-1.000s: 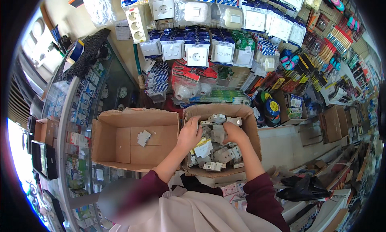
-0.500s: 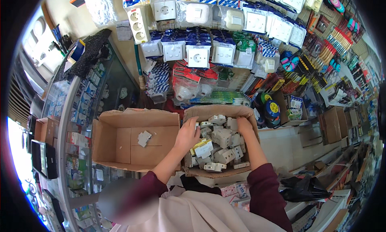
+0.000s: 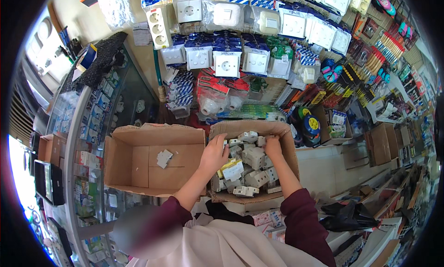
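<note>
Now | left hand, right hand in parts box | grip state unclear

Small white and grey electrical parts are lying heaped inside the right cardboard box, filling it nearly to its edges.

Far wall's packed with bagged white sockets and switches; a glass display counter runs down the left. Blue-and-yellow cable reel sits far right; black plastic bag near right.
</note>
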Available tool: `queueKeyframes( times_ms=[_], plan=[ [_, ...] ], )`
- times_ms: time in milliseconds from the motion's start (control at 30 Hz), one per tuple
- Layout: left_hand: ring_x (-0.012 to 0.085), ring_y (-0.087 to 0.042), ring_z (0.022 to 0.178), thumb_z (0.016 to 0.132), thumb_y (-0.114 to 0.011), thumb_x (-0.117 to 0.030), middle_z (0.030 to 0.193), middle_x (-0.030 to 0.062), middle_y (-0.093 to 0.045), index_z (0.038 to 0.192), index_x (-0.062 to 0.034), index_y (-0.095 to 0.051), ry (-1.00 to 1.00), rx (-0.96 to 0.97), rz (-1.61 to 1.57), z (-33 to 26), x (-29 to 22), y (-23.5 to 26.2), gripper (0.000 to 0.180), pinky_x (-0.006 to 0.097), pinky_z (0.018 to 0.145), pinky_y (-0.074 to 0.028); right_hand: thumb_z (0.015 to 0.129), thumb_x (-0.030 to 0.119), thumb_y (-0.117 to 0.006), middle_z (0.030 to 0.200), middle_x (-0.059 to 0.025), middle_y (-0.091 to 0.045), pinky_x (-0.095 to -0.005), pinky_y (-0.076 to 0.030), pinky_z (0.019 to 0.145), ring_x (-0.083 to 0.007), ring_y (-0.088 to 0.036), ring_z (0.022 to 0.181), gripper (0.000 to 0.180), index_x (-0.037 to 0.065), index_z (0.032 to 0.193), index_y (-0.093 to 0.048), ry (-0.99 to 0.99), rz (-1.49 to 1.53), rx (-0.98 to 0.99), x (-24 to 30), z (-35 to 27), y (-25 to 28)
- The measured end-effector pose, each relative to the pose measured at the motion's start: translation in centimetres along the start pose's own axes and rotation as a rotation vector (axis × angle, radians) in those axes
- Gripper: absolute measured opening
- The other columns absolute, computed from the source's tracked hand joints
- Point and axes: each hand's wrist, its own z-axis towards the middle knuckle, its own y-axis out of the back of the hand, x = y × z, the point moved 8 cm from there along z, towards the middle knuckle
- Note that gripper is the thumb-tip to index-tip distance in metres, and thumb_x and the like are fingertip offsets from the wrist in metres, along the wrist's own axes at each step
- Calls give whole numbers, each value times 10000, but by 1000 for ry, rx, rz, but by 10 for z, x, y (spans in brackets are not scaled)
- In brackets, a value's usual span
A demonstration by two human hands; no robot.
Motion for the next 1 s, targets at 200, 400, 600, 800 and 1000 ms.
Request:
queueKeyframes(
  times_ms=[200, 400, 600, 800, 1000],
  plan=[
    [368, -552, 895, 777, -537, -55, 986, 213, -545, 1090, 26, -455, -17, -18, -13, 0, 3, 1, 334, 409, 776, -461, 625, 127, -746, 881, -243, -590, -425, -475, 753, -383, -587, 851, 564, -4, 1055, -405, -253, 309, -235, -28, -2, 13],
    [390, -549, 887, 785, -534, -58, 1010, 223, -546, 1094, 24, -455, -8, -10, -56, 1, 4, -2, 328, 414, 770, -461, 606, 95, -749, 839, -160, -608, -340, -489, 665, -280, -609, 730, 464, -4, 999, -524, 68, 519, -358, 1, -19, 51],
    [321, -498, 1094, 778, -627, -116, 1185, 201, -498, 1241, -18, -364, 43, 107, -310, -7, 1, -6, 541, 371, 886, -424, 629, 78, -733, 828, -81, -582, -262, -479, 639, -166, -589, 723, 479, 50, 1075, -560, 406, 828, -348, 89, -85, 142],
    [320, -382, 1201, 622, -773, -155, 1324, 185, -354, 1328, -42, -297, -70, 100, -444, -13, -40, 36, 859, 366, 975, -345, 719, 127, -694, 824, -16, -557, -212, -441, 546, -68, -522, 697, 342, 73, 1041, -592, 255, 1201, -165, 126, -113, 170],
    [226, -584, 945, 684, -672, 34, 1041, 119, -592, 1046, 4, -578, -101, -100, -374, -32, -39, 95, 376, 307, 808, -460, 884, 206, -497, 793, -17, -584, -254, -511, 608, -91, -547, 692, 224, 33, 946, -625, 41, 1501, 270, 173, -128, 154]
  ],
)
